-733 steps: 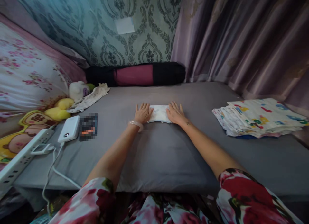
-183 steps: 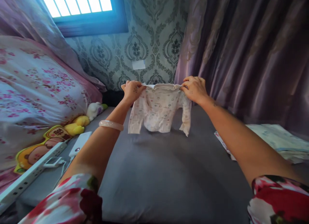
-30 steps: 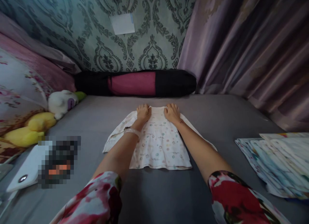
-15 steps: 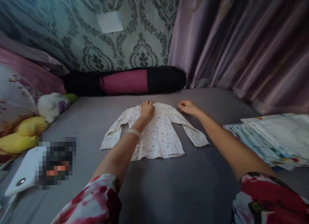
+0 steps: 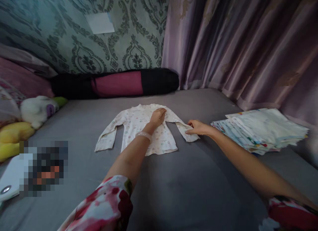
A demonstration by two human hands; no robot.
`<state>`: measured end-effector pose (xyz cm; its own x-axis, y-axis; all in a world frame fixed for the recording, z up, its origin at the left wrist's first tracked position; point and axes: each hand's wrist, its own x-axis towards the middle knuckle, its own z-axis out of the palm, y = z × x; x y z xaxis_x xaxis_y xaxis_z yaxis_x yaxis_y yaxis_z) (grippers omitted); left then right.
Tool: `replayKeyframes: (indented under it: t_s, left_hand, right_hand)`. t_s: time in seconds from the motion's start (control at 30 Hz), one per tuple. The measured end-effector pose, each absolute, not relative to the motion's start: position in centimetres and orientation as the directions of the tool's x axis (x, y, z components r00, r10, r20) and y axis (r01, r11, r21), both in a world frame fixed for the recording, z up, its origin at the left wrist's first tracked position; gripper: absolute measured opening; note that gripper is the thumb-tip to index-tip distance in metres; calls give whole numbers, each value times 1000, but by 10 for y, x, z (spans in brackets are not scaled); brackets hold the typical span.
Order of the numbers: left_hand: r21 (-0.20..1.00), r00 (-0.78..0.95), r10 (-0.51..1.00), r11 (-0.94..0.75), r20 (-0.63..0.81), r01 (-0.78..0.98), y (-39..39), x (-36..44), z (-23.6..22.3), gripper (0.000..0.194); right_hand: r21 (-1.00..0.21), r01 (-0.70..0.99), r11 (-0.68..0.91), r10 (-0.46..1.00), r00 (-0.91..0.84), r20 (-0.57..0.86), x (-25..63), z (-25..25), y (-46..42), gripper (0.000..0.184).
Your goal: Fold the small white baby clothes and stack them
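Note:
A small white long-sleeved shirt [image 5: 135, 125] with a fine coloured print lies spread on the grey bed sheet [image 5: 159, 188], its collar towards the wall. My left hand [image 5: 158, 117] rests on its upper right part, near the shoulder, fingers curled together against the cloth. The fingertips are partly hidden, but they seem to pinch the fabric there. Out at the right sleeve, my right hand [image 5: 197, 127] grips the fabric near the cuff between thumb and fingers. The left sleeve lies stretched out and untouched.
To the right sits a stack of folded cloths [image 5: 265, 128]. A black and pink long bolster [image 5: 116, 83] lies along the wall. Plush toys [image 5: 37, 110], a white device [image 5: 17, 174] and a blurred-out patch are on the left. Curtains [image 5: 211, 42] hang behind at right.
My left hand has slid right across the shirt to the shoulder. My right hand has come down from beside the collar and taken hold of the right sleeve near its cuff. The view has shifted right.

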<state>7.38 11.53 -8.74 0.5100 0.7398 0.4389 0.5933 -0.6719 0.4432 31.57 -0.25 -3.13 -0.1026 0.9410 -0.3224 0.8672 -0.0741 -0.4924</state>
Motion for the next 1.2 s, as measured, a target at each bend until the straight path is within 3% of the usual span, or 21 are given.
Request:
replayKeyframes:
  t_s: [0.1, 0.17, 0.23, 0.4, 0.53, 0.67, 0.77, 0.87, 1.03, 1.2]
  left_hand:
    - [431, 519, 751, -660, 408, 615, 116, 72, -88, 31]
    - [426, 522, 766, -643, 376, 637, 115, 72, -86, 33]
    - [420, 517, 784, -621, 344, 662, 113, 72, -84, 35]
    - [385, 506, 812, -584, 291, 715, 105, 74, -76, 38]
    - [369, 490, 826, -563, 278, 739, 100, 76, -73, 37]
    - [355, 486, 829, -558, 276, 750, 100, 76, -74, 37]
    - [356, 483, 830, -556, 277, 751, 101, 76, -75, 37]
    - [365, 487, 825, -564, 287, 741, 101, 76, -76, 37]
    - [399, 471, 825, -564, 312, 723, 103, 75, -79, 34]
    - [418, 476, 806, -590, 353, 691, 107, 74, -84, 33]
  right_hand:
    - [-507, 860, -57, 932, -137, -337, 313, -27, 2, 36]
    - [-451, 892, -42, 943, -114, -314, 311, -19, 4, 32]
    - [-342, 939, -29, 969, -57, -240, 310, -9, 3, 27]
    - [58, 998, 20, 993, -27, 117, 305, 9, -11, 28]
    - [263, 958, 114, 985, -144, 98, 304, 1, -26, 36]
    - [188, 959, 211, 977, -198, -83, 321, -9, -30, 44]
    - [-33, 980, 198, 942, -200, -272, 339, -6, -19, 56]
    - [-207, 974, 95, 940, -156, -302, 352, -3, 0, 47]
    - [-151, 972, -182, 966, 148, -210, 357, -14, 25, 25]
    - [-218, 942, -255, 939, 188, -287, 362, -24, 36, 19]
